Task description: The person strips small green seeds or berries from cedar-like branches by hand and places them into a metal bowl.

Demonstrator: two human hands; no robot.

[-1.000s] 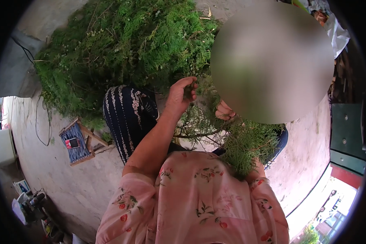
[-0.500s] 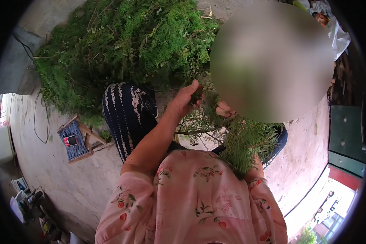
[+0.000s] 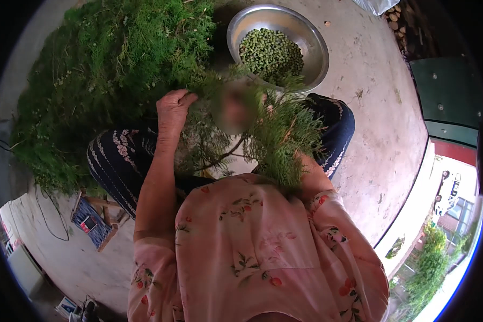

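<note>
A leafy evergreen branch (image 3: pixel 287 139) with a brown stem lies across my lap, between my knees. My left hand (image 3: pixel 174 110) is at the branch's left side with its fingers curled closed; what they pinch is hidden. Most of my right hand (image 3: pixel 265 100) is behind the green sprays and a blurred patch; it is closed on the branch, its forearm coming up from under the foliage. Just beyond stands a wide metal basin (image 3: pixel 317 48), holding a heap of small round green cones (image 3: pixel 271 53).
A big pile of cut evergreen branches (image 3: pixel 112 70) fills the far left, up against my left knee. On the concrete floor (image 3: pixel 370 123) at left lies a small wooden-framed stool (image 3: pixel 94 222) with a woven seat. Stacked firewood (image 3: pixel 402 27) and a green cabinet (image 3: pixel 448 91) stand at right.
The view has shifted, so the metal basin now shows where a blur covered it. My left hand has turned, its back now facing up. The branch remains over my lap.
</note>
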